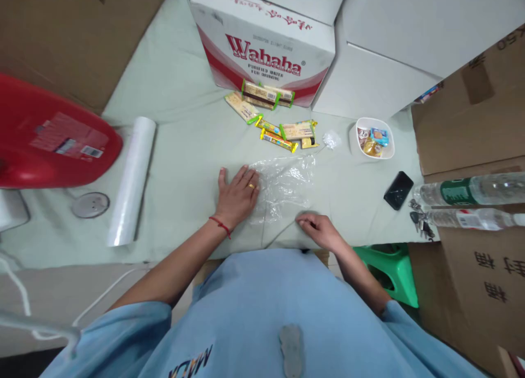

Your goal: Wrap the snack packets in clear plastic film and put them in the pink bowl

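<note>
"On the pale green cloth [184, 170] straight ahead of you lies a clear plastic sheet [287, 186], thin, shiny and wrinkled. Its left margin meets your left hand [237, 197], and its near right corner points toward your right hand [322, 230]."

"How do your fingers stand?"

"Your left hand is laid palm down, fingers extended and slightly parted, at the sheet's left margin; it grips nothing. Your right hand is curled just beside the near right corner, thumb and forefinger drawn close together. Whether any of the sheet is caught between them cannot be told, since plastic this clear hardly shows there."

"And what would help you handle the sheet well?"

"Even pressure from the left palm should, I'd judge, anchor it. A light, low pull from the right, away from that anchor, would probably ease the creases. Lifting sharply could let it fold and cling to itself."

"What else is near?"

"Just beyond the sheet, wrapped bars [298, 130] lie in a loose group, some leaning against a red and white carton [266, 55]. To their right rests a small crumple of clear plastic [329, 140], then a white tub [355, 138] holding packets [373, 147]. Well off to your left lies a long white roll [132, 181]. With the bars so close to the far margin, short flat strokes seem safer than a wide sweep."
</note>
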A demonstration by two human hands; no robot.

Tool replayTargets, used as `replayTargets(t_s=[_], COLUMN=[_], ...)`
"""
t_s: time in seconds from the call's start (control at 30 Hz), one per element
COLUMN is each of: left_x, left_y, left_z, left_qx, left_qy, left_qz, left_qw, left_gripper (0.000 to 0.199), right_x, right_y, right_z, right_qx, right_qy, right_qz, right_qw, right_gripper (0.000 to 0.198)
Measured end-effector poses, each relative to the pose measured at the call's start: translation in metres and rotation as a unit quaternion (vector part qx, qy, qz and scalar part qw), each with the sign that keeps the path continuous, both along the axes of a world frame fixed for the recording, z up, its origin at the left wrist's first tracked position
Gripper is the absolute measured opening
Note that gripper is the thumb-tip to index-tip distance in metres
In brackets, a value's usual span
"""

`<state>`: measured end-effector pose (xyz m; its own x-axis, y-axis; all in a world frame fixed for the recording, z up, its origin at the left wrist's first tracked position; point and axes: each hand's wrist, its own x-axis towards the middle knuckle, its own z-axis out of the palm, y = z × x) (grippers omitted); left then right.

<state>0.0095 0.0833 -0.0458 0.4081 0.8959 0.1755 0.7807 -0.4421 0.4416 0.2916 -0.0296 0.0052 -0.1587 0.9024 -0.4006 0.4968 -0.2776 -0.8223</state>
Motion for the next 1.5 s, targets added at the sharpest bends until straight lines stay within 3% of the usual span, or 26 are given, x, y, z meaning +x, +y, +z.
replayTargets(t_s=[0.13, 0.33, 0.53, 0.77, 1.0, 1.1, 1.2, 1.27, 1.5], left_x=[0.005, 0.005, 0.005, 0.006, 0.006, 0.006, 0.007, 0.007, 0.008], left_y=[0.0, 0.001, 0.0, -0.001, -0.002, 0.0, 0.0, 0.0, -0.001], left_z=[0.005, 0.009, 0.006, 0.006, 0.006, 0.005, 0.005, 0.006, 0.011], left_qx=[-0.031, -0.053, -0.045, -0.04, -0.042, -0.041, -0.041, -0.041, -0.04], left_qy=[0.005, 0.004, 0.006, 0.012, -0.001, 0.001, 0.011, 0.016, 0.024], left_qz=[0.015, 0.03, 0.029, 0.042, 0.027, 0.022, 0.023, 0.024, 0.025], left_qw=[0.999, 0.998, 0.999, 0.998, 0.999, 0.999, 0.999, 0.999, 0.999], left_gripper=[0.051, 0.052, 0.05, 0.049, 0.052, 0.053, 0.054, 0.054, 0.055], right_x=[-0.032, -0.056, -0.057, -0.058, -0.083, -0.087, -0.08, -0.07, -0.042], right_y=[0.024, 0.051, 0.045, -0.005, -0.044, -0.041, -0.025, -0.011, 0.01], right_z=[-0.017, -0.022, -0.025, -0.023, -0.023, -0.017, -0.012, -0.012, -0.019], right_qx=[-0.014, -0.055, -0.006, 0.013, 0.033, 0.011, -0.029, -0.043, -0.034], right_qy=[0.034, 0.054, 0.038, 0.092, 0.2, 0.298, 0.389, 0.421, 0.405], right_qz=[-0.12, -0.153, -0.202, -0.338, -0.391, -0.407, -0.437, -0.445, -0.451], right_qw=[0.992, 0.985, 0.979, 0.937, 0.898, 0.863, 0.81, 0.789, 0.795], right_gripper=[0.035, 0.037, 0.025, 0.022, 0.025, 0.031, 0.04, 0.045, 0.052])
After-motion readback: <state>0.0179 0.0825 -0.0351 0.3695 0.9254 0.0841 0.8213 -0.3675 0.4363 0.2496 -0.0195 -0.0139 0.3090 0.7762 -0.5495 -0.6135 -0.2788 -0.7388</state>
